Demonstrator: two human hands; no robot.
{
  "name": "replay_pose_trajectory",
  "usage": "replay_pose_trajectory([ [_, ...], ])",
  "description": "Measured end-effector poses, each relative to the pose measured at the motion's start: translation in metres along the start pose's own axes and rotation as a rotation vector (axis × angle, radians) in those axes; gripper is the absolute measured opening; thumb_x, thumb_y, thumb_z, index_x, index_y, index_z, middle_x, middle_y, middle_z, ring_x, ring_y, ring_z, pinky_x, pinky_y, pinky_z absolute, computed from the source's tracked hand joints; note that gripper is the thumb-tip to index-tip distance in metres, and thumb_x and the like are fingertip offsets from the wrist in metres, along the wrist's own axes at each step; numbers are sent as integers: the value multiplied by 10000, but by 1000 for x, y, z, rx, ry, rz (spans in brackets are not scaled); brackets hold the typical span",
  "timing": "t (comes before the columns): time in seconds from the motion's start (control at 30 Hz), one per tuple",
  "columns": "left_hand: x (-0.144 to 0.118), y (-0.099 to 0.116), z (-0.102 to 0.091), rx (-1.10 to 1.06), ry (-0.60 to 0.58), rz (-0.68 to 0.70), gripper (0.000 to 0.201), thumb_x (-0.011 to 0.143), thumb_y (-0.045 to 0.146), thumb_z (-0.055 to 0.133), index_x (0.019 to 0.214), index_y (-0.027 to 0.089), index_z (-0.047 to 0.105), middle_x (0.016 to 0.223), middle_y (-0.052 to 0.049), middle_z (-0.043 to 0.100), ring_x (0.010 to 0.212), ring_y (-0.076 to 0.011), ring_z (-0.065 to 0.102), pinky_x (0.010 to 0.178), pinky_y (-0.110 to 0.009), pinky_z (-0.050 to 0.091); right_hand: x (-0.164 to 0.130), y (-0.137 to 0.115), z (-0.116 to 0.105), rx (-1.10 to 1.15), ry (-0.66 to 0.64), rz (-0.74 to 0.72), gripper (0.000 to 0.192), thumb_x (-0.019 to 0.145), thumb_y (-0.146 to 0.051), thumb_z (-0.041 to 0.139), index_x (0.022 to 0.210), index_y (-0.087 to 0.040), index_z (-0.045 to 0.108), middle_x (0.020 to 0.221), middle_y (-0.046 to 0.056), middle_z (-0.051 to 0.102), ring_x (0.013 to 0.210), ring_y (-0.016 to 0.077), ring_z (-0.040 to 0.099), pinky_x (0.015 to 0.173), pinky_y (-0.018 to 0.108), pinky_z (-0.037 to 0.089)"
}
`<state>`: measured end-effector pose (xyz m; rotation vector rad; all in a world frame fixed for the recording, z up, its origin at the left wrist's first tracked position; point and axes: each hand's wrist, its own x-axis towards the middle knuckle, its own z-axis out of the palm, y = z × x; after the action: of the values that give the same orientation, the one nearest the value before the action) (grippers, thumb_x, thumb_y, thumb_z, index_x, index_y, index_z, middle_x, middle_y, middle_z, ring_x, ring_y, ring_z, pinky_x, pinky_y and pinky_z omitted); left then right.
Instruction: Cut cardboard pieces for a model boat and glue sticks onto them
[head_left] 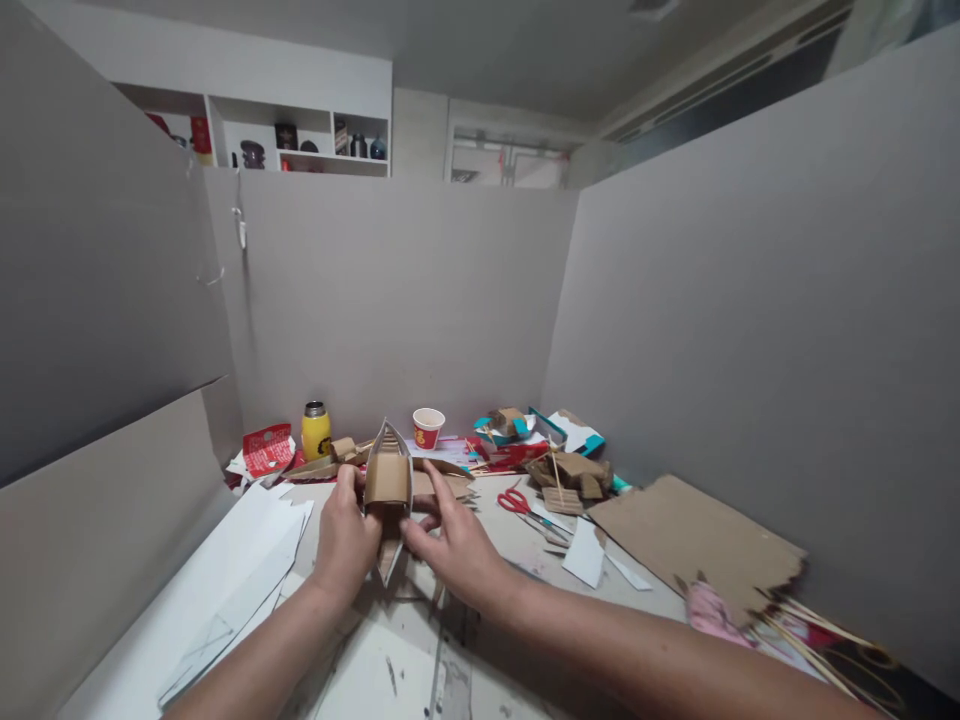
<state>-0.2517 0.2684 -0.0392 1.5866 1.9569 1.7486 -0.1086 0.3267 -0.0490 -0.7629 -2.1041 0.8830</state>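
A small cardboard boat [388, 541] with pointed ends and a curved cardboard cover [388, 478] across its middle is held above the table, one end pointing away from me. My left hand [348, 530] grips its left side, fingers and thumb closed on the wall. On the other side, my right hand [455, 540] has its thumb against the hull and its index finger reaching forward along it. Some of the right fingertips are hidden. Behind the boat lie cut cardboard pieces [442, 486].
Red-handled scissors [514, 500] and white scraps [584, 552] lie to the right, near a large cardboard sheet [697, 535]. White sheets [232, 590] cover the left. A yellow bottle [316, 432] and a paper cup [428, 428] stand at the back. Grey partitions [397, 290] enclose the table.
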Motion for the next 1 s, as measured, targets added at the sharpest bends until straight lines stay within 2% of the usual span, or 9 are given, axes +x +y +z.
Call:
replay_pose_trajectory([
  [0.17, 3, -7, 4, -121, -85, -78, 147, 746, 178, 532, 811, 231, 411, 736, 31, 546, 669, -158, 546, 620, -263, 395, -11, 9, -19, -73, 5, 46, 711, 790, -273, 564, 1431, -200, 266, 1081, 103, 647, 723, 175, 641, 702, 342, 508],
  [0.33, 1, -9, 13, -289, -298, -136, 250, 670, 105, 519, 894, 203, 466, 814, -15, 629, 761, -180, 622, 651, -272, 468, -23, 3, -51, 8, 53, -20, 497, 850, -307, 513, 1322, -191, 409, 913, 65, 639, 744, 170, 600, 612, 292, 486],
  [0.43, -3, -9, 16, -337, -420, -151, 269, 628, 89, 557, 877, 185, 518, 788, -21, 637, 753, -194, 621, 652, -283, 475, -25, -5, -67, 42, 66, -26, 421, 860, -335, 519, 1249, -178, 484, 796, 29, 598, 705, 152, 564, 603, 276, 464],
  [0.5, -6, -8, 16, -349, -487, -158, 258, 608, 88, 588, 844, 180, 542, 760, -14, 628, 742, -198, 608, 644, -284, 469, -24, -10, -72, 57, 11, 37, 403, 837, -379, 566, 1180, -168, 543, 683, -2, 556, 609, 132, 523, 534, 253, 427],
  [0.6, -8, -4, 14, -348, -571, -166, 245, 585, 88, 623, 804, 178, 560, 756, -8, 623, 760, -201, 594, 659, -284, 460, -20, -13, -73, 173, -214, 198, 325, 782, -462, 635, 900, -159, 639, 504, -52, 447, 428, 83, 402, 398, 213, 311],
  [0.67, -9, 1, 13, -330, -616, -172, 235, 576, 98, 645, 782, 177, 564, 758, -6, 622, 768, -201, 589, 666, -281, 455, -19, -13, -71, 302, -312, 279, 339, 723, -488, 688, 710, -157, 617, 460, -63, 422, 375, 60, 351, 355, 200, 256],
  [0.73, -9, 7, 12, -299, -658, -180, 240, 568, 113, 670, 778, 175, 573, 756, -4, 623, 762, -200, 589, 663, -281, 453, -21, -13, -71, 413, -315, 312, 369, 671, -497, 726, 637, -157, 585, 438, -71, 423, 349, 50, 328, 331, 194, 228],
  [0.87, -6, 15, 7, -199, -735, -193, 316, 529, 145, 733, 822, 163, 615, 730, -4, 632, 722, -190, 597, 652, -286, 459, -28, -16, -79, 563, -221, 294, 387, 648, -492, 739, 590, -167, 538, 377, -87, 407, 323, 47, 316, 318, 189, 226],
  [1.0, 2, 22, -10, -89, -743, -211, 438, 510, 209, 777, 921, 150, 636, 732, -22, 649, 669, -179, 606, 635, -300, 465, -40, -16, -96, 744, -118, 293, 409, 656, -509, 720, 605, -182, 481, 367, -103, 394, 308, 36, 283, 331, 183, 220],
])
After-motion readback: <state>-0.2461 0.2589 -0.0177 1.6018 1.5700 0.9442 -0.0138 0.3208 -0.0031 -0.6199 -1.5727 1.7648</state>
